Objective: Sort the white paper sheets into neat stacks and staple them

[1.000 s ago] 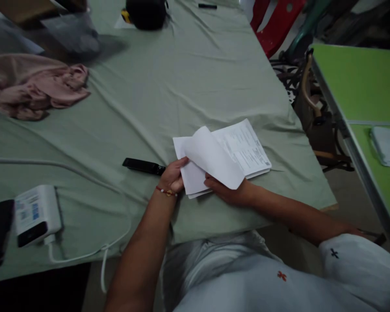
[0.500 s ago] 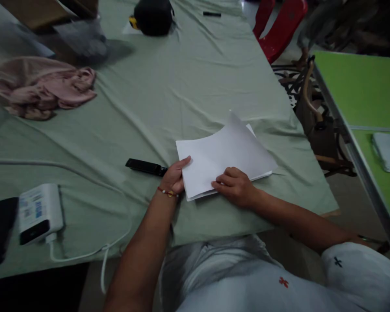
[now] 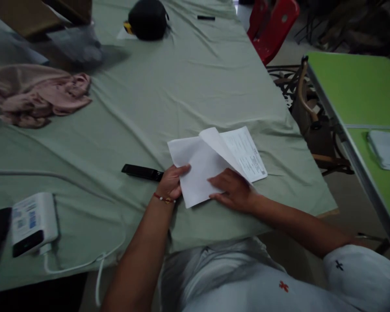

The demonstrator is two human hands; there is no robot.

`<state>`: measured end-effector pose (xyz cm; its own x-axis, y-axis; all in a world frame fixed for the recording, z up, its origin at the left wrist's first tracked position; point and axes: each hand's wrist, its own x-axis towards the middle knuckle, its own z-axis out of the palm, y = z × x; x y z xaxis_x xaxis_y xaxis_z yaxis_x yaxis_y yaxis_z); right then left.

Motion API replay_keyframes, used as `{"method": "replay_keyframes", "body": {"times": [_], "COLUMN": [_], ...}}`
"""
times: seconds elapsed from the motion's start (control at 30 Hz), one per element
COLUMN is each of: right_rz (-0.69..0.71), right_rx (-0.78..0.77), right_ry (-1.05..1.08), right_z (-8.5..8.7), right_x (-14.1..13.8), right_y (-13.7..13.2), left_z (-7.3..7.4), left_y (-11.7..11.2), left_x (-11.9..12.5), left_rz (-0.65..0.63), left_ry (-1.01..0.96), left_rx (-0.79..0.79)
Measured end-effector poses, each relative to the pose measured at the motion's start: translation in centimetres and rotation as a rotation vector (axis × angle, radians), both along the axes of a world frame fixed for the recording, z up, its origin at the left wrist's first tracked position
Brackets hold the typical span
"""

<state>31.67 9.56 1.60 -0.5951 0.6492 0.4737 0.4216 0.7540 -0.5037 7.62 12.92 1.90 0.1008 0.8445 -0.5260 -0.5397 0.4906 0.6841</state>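
Note:
A small stack of white paper sheets point(image 3: 198, 167) lies near the front edge of a table covered in pale green cloth point(image 3: 169, 86). My left hand point(image 3: 172, 182) grips the stack's near left corner, thumb on top. My right hand point(image 3: 232, 190) lies over the stack's near right part and lifts the top blank sheet, which curls up. Below it shows a printed page point(image 3: 247, 154). A black flat device point(image 3: 142, 172) lies just left of my left hand.
A white charger box point(image 3: 32, 221) with a white cable lies at the front left. Pink crumpled cloth point(image 3: 39, 95) sits at the far left, a black pouch point(image 3: 147, 19) at the back. A red chair point(image 3: 273, 30) and a green table point(image 3: 360, 91) stand to the right.
The top sheet lay flat on the stack half a second ago. Now my right hand has raised it again, and the printed page shows below.

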Motion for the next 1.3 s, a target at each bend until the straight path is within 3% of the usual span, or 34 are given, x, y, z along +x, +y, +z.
{"method": "replay_keyframes", "body": {"times": [0.17,0.3,0.4,0.47,0.57,0.7,0.97,1.17,1.3], "right_rz": [-0.421,-0.663,-0.775,-0.725,-0.523,-0.415,-0.523,-0.488,-0.562], "right_rx": [-0.360,-0.391,-0.457,-0.623,-0.930,-1.218,-1.228,-1.295,-1.255], "right_ry": [0.135,0.147,0.191,0.319,0.506,0.569,0.582,0.526,0.627], "right_z": [0.0,-0.4,0.4,1.4,3.0,3.3,2.5,2.4,2.0], "right_x": [3.4,7.4,9.1,9.5,9.4,9.0,9.7,11.1,11.0], "right_y": [1.8,5.2,7.3,7.9,7.9,7.2,5.6,3.4,2.3], "left_z": [0.4,0.5,0.4,0.5,0.6,0.8,1.0,0.9,0.7], "left_y": [-0.6,-0.9,-1.2,-1.3,-1.4,-1.4,-0.7,-0.1,-0.2], "left_x": [-0.2,-0.7,-1.0,-1.1,-1.4,-1.6,-1.3,-1.0,-0.7], "left_rz": [0.018,0.042,0.058,0.076,0.115,0.116,0.075,0.174,0.129], "left_ry": [0.057,0.096,0.107,0.114,0.123,0.119,0.146,0.194,0.201], "left_rx": [0.083,0.110,0.123,0.139,0.153,0.131,0.202,0.262,0.257]}}
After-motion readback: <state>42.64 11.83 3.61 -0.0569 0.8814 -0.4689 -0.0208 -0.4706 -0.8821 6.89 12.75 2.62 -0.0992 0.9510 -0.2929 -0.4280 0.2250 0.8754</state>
